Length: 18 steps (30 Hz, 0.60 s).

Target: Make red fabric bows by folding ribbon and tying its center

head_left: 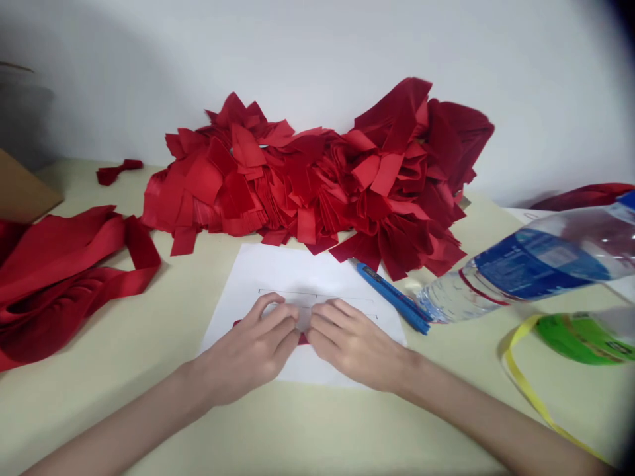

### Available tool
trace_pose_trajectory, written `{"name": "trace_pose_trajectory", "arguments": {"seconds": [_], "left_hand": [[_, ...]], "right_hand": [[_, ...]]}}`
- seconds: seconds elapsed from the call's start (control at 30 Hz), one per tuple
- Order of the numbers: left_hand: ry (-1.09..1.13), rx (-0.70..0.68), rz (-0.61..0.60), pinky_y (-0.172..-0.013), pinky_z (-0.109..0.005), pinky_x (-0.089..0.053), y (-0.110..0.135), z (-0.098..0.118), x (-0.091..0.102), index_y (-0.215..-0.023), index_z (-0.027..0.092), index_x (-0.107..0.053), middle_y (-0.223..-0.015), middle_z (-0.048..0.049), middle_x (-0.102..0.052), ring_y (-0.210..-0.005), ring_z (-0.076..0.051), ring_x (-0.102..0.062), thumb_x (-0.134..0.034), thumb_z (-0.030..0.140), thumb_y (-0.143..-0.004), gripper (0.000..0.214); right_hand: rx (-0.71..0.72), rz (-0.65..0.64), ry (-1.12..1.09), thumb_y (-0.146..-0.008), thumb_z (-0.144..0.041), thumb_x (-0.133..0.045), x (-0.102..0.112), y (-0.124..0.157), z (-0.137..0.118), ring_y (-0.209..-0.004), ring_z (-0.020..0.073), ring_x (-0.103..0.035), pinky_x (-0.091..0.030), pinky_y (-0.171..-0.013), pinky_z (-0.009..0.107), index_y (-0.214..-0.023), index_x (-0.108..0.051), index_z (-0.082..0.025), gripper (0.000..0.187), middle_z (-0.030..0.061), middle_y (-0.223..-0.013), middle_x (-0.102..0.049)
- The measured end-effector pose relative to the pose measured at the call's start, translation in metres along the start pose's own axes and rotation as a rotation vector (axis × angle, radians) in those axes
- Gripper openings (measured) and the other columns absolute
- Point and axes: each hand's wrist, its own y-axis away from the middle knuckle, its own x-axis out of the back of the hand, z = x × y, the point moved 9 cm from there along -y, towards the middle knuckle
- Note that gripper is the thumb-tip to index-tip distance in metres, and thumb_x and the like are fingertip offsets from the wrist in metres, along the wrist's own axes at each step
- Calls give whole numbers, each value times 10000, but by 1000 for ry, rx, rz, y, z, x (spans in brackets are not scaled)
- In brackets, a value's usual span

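Observation:
Between my two hands shows a small bit of red ribbon (303, 339), mostly covered by the fingers. My left hand (260, 340) is closed on it, with a red tip sticking out past its far left side. My right hand (350, 340) is closed on the ribbon's other part, its fingers curled and close to the left hand's. Both hands are over a white sheet of paper (248, 271) marked with ruled black lines. A blue utility knife (391, 295) lies across the paper's right edge.
Behind the paper rises a large heap of cut red ribbon pieces (307, 178). Longer red ribbon (74, 264) lies loosely folded at left. On the right are a plastic water bottle (536, 264) on its side, a green roll (580, 337) and a yellow strip (520, 360).

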Motion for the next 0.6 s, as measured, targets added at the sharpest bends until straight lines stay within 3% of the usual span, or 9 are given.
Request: {"name": "trace_pose_trajectory", "arguments": {"seconds": [0.13,0.23,0.37,0.6], "left_hand": [[-86,-103,58,-884,-433,-420,8,14,4,-819,130,-617,-788,-68,-634,-899,-202,-532,-435,21,-863,217],[-105,-131,72,-888,-426,-417,12,21,5,-831,124,-633,-816,-66,-636,-938,-215,-529,-464,28,-852,195],[-56,-26,61,-902,-445,-396,11,15,6,-876,121,-631,-882,-61,-648,-1010,-242,-514,-485,27,-842,177],[-55,55,6,-904,-440,-387,4,12,0,-760,110,-619,-792,-75,-623,-1083,-256,-481,-456,-5,-828,211]], "right_hand": [[86,98,27,-906,-78,-421,9,8,-9,-915,196,-523,-377,-807,335,-787,-586,-120,208,58,-807,-591],[116,92,42,-907,-80,-421,11,13,-12,-976,198,-515,-381,-840,334,-830,-612,-112,208,67,-878,-611],[49,70,1,-888,-133,-496,11,15,-8,-996,212,-504,-386,-844,354,-913,-629,-99,140,68,-945,-619],[-48,68,-121,-911,-221,-492,9,3,3,-913,181,-517,-397,-813,337,-713,-611,-133,247,21,-747,-609]]}}
